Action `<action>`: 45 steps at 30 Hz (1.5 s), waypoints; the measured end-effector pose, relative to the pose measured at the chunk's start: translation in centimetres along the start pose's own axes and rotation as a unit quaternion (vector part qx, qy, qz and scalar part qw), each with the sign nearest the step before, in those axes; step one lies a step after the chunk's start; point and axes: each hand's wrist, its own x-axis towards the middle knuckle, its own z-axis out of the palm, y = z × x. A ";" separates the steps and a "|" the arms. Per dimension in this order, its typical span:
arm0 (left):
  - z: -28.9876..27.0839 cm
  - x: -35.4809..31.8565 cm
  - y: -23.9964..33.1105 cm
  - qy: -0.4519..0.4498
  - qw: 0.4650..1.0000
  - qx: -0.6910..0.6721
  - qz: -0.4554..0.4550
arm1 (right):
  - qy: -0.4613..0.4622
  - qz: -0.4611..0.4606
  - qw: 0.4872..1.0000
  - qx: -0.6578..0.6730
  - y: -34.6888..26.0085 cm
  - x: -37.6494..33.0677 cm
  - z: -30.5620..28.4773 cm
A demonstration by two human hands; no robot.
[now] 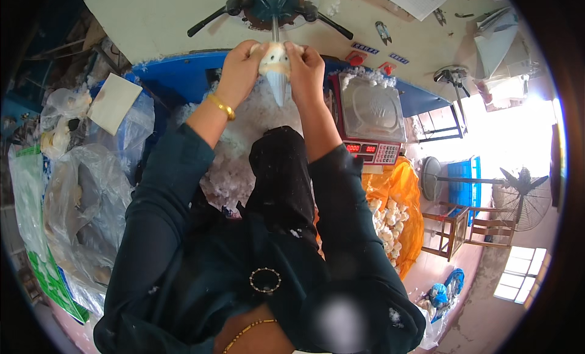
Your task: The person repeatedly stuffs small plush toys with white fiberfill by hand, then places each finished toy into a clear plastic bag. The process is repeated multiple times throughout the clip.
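A small plush toy skin (275, 66), cream and white with dark eye spots and a pale blue-grey pointed end, is between my two hands at the worktop's near edge. From the dark round machine head, a thin metal tube (275, 28) runs down to the toy's top; whether its tip sits inside is hidden. My left hand (245, 63) closes on the toy's left side, thumb and fingers pinched. On its right side, my right hand (306, 66) grips in the same way. Below the hands lies a heap of white fluffy stuffing (241, 144).
Black-handled levers (210, 22) flank the tube. Small snips (383, 33) and red buttons (356, 58) are at the right. A red scale (373, 107) stands beside my right arm, above an orange sack (409, 214) of small pale pieces. Clear plastic bags (85, 201) lie left.
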 end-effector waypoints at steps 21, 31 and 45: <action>-2.2 -3.9 0.5 -0.012 0.930 0.297 0.217 | -0.043 0.138 0.968 0.203 -2.7 -5.6 -2.4; -1.3 -6.5 1.2 0.007 0.946 0.288 0.145 | -0.047 0.050 0.982 0.177 -3.3 -7.4 -2.6; 0.4 -9.6 -0.3 0.018 0.906 0.338 0.253 | -0.017 0.012 0.996 0.092 -0.4 -6.9 -6.7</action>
